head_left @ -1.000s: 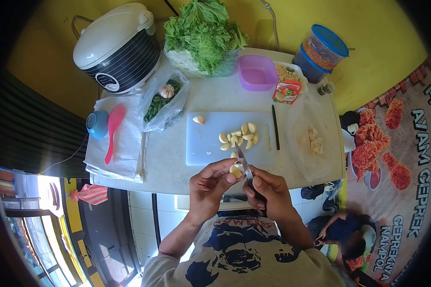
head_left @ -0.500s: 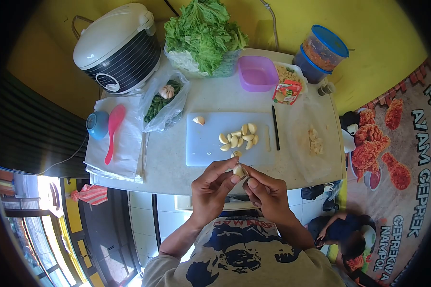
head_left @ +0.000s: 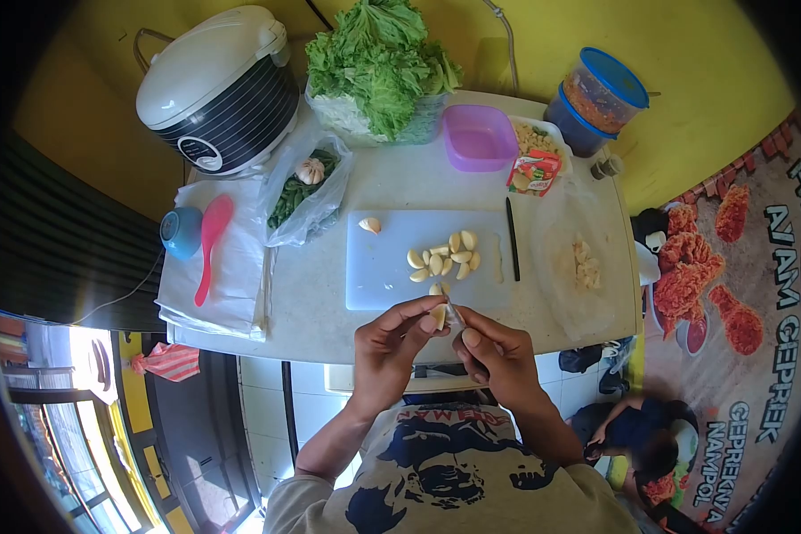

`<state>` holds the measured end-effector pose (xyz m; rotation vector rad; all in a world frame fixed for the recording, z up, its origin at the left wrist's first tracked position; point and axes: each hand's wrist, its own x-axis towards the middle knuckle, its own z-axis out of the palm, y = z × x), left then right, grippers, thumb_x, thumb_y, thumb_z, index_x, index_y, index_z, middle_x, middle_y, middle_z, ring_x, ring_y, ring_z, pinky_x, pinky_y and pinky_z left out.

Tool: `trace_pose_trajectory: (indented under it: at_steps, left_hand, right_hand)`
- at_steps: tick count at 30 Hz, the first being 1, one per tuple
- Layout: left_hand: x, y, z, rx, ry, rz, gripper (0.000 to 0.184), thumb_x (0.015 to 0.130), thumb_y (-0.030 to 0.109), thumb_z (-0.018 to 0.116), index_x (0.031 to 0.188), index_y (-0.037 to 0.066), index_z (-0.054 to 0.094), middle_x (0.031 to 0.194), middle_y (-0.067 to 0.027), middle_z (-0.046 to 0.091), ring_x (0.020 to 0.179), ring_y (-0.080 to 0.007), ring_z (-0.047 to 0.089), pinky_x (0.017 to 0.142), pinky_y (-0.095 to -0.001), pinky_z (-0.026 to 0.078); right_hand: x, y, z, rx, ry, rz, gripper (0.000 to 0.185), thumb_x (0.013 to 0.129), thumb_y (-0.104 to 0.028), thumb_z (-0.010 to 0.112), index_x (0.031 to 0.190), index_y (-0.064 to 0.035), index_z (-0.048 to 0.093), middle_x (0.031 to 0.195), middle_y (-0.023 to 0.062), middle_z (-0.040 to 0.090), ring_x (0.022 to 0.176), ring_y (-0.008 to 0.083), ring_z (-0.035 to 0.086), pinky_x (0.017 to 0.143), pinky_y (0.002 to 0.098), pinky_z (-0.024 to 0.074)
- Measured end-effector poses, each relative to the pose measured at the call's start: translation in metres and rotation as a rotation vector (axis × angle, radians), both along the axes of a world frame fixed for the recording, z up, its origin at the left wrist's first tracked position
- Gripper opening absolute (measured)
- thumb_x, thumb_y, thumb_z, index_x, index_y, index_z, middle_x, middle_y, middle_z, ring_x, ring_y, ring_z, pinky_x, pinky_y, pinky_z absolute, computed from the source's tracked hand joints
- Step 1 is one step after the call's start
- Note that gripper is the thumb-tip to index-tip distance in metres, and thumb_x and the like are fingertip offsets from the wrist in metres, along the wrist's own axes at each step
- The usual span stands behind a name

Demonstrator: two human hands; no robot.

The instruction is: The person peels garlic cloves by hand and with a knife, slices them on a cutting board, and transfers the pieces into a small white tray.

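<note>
Above the front edge of the cutting board (head_left: 374, 267), my left hand (head_left: 388, 351) pinches a garlic clove (head_left: 439, 315). My right hand (head_left: 500, 356) closes around what looks like a small knife (head_left: 455, 313), its thin blade against the clove and its handle hidden by the fingers. A pile of peeled garlic cloves (head_left: 436, 260) lies on the board, with another clove (head_left: 439, 289) just beyond my fingertips. One unpeeled clove (head_left: 370, 225) rests near the board's far left corner.
Right of the board lie a thin black stick (head_left: 513, 238) and garlic peels (head_left: 586, 265) on clear plastic. Behind are a purple container (head_left: 479, 138), lettuce (head_left: 383, 67), a bag of green chillies (head_left: 307, 191) and a rice cooker (head_left: 218, 89). A person (head_left: 636, 436) sits low at right.
The blade has swung more upright against the clove, and the clove has turned in my left fingers. Both hands stay in nearly the same place.
</note>
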<state>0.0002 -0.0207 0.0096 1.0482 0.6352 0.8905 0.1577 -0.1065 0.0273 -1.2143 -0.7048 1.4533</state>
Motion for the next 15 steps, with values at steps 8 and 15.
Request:
trace_pose_trajectory:
  at_steps: [8, 15]
  left_hand:
    - [0.000, -0.002, -0.003, 0.139, 0.117, 0.046, 0.041, 0.089, -0.013, 0.070, 0.128, -0.005, 0.062, 0.120, -0.0141, 0.069, 0.108, -0.0187, 0.068, 0.097, -0.0332, 0.057]
    - [-0.004, 0.003, -0.002, 0.161, 0.156, 0.000, 0.042, 0.093, -0.009, 0.066, 0.133, -0.006, 0.058, 0.121, -0.0156, 0.068, 0.113, -0.0206, 0.067, 0.100, -0.0364, 0.057]
  right_hand:
    - [-0.009, 0.002, 0.001, 0.276, -0.476, -0.037, 0.040, 0.107, -0.012, 0.051, 0.147, -0.0038, 0.053, 0.107, 0.0063, 0.067, 0.081, 0.0074, 0.051, 0.077, 0.0242, 0.0469]
    - [-0.005, -0.002, -0.004, 0.132, -0.174, -0.026, 0.039, 0.108, -0.016, 0.052, 0.146, -0.0073, 0.055, 0.089, 0.0022, 0.060, 0.069, 0.0039, 0.047, 0.063, 0.0197, 0.0411]
